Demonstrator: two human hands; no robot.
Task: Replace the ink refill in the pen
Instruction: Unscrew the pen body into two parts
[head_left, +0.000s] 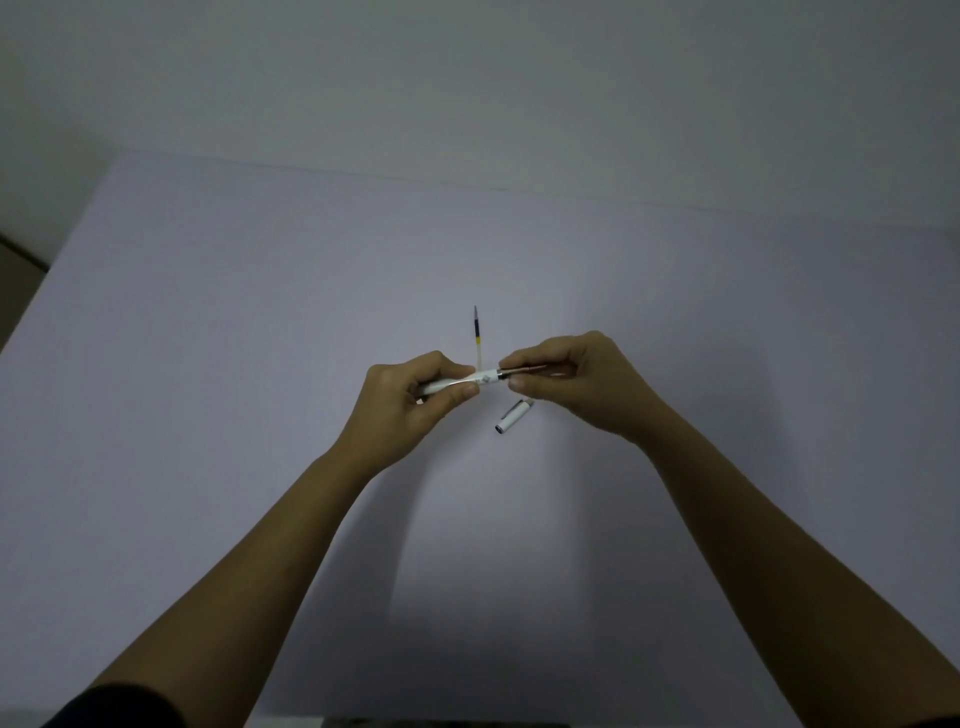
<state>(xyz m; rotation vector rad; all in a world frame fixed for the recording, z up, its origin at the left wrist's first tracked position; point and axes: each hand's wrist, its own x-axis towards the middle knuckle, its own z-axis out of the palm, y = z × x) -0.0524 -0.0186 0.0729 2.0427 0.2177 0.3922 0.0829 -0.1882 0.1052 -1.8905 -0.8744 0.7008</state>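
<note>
Two bare hands meet over the middle of the pale lilac-grey tabletop (260, 312), and between them runs the slim white plastic pen barrel (457, 385), lying roughly level from left to right. The left hand (410, 402) is closed around the barrel's left part, thumb and forefinger pinching near its right end. The right hand (571, 384) pinches the dark metallic front section (519, 370), which sticks out from the barrel's right end; whether the two parts are being joined or parted cannot be told.

A loose ink refill (476, 338), a thin clear tube with dark ink at its far end and a yellowish band, lies on the table just beyond the hands, pointing away; its near end passes behind the barrel. The short white pen cap (514, 415) rests on the table just near of the right hand, apart from it.

The pen looks light, stiff and smooth, so likely slippery; firm fingertip pinches close on either side of the joint suit twisting it. The refill seems thin and bendable, best taken mid-tube and kept straight, away from its tip.
</note>
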